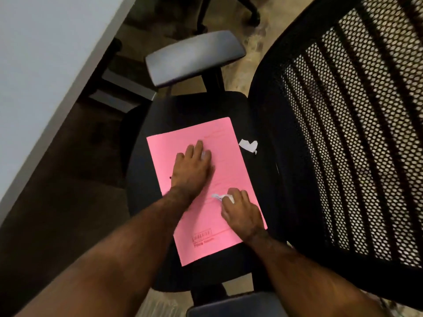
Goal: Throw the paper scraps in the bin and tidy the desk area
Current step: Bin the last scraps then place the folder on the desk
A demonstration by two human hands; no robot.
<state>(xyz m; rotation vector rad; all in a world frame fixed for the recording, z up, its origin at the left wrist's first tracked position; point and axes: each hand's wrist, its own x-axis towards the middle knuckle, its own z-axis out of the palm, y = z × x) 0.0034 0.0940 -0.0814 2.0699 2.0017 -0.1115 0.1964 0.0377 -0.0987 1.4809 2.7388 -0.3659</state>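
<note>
A pink folder lies flat on the black seat of an office chair. My left hand rests palm down on the folder's upper part, with a bit of white paper showing under its fingertips. My right hand sits lower on the folder, its fingers closed on a crumpled white paper scrap. Another white paper scrap lies on the seat just right of the folder, apart from both hands.
The chair's mesh backrest rises at the right. Its grey armrest stands at the far side and another armrest at the near edge. A white desk top fills the left. Another chair's base sits on the floor beyond.
</note>
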